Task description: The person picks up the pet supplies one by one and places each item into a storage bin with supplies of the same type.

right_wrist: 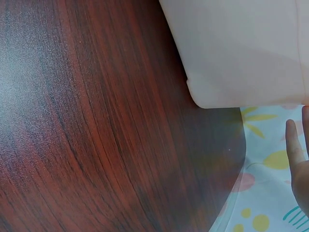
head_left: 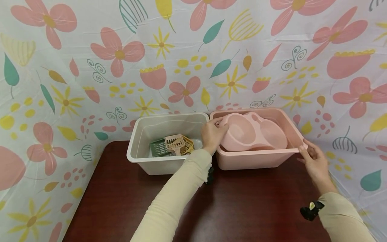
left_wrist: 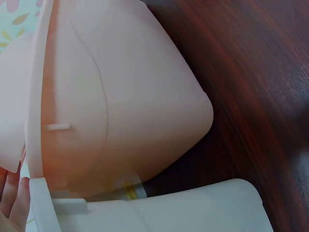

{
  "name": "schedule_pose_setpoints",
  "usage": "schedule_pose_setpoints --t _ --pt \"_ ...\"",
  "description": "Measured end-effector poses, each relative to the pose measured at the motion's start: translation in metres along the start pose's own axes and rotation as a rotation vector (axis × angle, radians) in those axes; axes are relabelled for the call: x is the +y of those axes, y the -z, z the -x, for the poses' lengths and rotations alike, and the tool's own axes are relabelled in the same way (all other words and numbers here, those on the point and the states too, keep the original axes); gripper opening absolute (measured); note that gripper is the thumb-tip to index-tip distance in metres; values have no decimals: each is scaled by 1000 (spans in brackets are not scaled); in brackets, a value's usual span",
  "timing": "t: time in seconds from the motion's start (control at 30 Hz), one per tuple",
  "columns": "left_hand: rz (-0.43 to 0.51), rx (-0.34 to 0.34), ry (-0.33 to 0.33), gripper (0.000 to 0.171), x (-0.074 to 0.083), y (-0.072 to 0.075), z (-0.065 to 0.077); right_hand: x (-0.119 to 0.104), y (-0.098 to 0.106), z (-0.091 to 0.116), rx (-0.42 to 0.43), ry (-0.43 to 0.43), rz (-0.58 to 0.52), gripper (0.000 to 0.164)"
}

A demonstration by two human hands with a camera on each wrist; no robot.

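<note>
A pink double pet bowl (head_left: 260,133) with two round hollows lies tilted inside the pink bin (head_left: 249,160). My left hand (head_left: 212,134) pinches the bowl's left edge, just above where the pink bin meets the pale grey bin (head_left: 164,165). In the left wrist view, the fingers (left_wrist: 19,205) show only at the lower left, beside the bowl. With thumb on top, my right hand (head_left: 315,163) grips the pink bin's right front rim. Only part of the right hand (right_wrist: 300,169) appears in the right wrist view, beside the bin's wall.
Inside the grey bin lie several slotted litter scoops, among them a pink one (head_left: 174,144), a green one (head_left: 159,148) and a yellow one (head_left: 188,144). Both bins stand at the back of a dark red-brown table (head_left: 254,205), against a flower-patterned cloth (head_left: 187,67).
</note>
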State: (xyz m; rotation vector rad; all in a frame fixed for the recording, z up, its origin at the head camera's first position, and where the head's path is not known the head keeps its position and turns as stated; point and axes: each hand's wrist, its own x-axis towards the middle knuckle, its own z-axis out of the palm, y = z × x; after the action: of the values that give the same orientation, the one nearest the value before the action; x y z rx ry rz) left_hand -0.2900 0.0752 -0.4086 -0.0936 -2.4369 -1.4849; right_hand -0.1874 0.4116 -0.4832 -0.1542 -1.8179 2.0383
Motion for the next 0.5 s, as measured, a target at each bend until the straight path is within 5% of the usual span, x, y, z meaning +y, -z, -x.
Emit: schedule_pose_setpoints --t 0.5 --pt "80 -94 38 23 -5 6 1 4 2 -2 -2 19 11 40"
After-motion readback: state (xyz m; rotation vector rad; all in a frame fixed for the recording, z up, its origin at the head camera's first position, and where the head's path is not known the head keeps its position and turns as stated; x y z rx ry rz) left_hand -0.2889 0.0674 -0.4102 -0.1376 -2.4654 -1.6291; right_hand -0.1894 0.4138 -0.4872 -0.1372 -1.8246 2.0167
